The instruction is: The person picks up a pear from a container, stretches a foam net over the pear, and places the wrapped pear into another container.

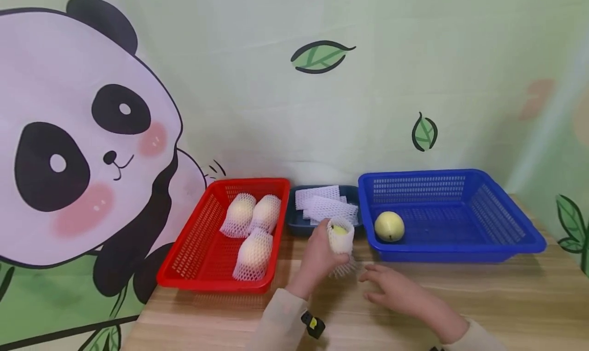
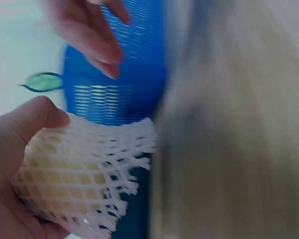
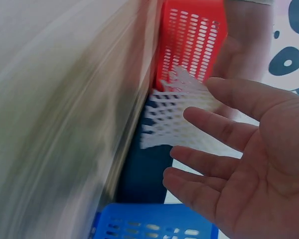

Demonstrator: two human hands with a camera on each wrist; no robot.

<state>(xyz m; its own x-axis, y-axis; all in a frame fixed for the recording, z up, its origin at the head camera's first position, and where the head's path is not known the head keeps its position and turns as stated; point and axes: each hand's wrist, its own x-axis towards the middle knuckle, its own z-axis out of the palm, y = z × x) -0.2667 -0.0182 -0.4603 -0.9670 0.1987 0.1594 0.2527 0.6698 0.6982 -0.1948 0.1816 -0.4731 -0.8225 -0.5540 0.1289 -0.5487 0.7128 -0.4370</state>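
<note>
In the head view my left hand [image 1: 317,259] grips a pale yellow pear in a white foam net sleeve [image 1: 341,243], held up above the table's middle. The left wrist view shows my thumb and fingers round the netted pear [image 2: 60,179], the sleeve's loose end hanging past the fruit. My right hand [image 1: 400,289] is just to the right of it, its fingers spread and holding nothing. In the right wrist view the palm of the right hand [image 3: 249,154] faces the sleeve, and whether its fingertips touch the net I cannot tell.
On the left a red basket [image 1: 211,284] holds three netted pears [image 1: 253,254]. Behind my left hand, a dark blue tray [image 1: 299,228] has flat foam sleeves [image 1: 329,207]. One bare pear [image 1: 389,226] lies in the blue basket [image 1: 460,255] on the right.
</note>
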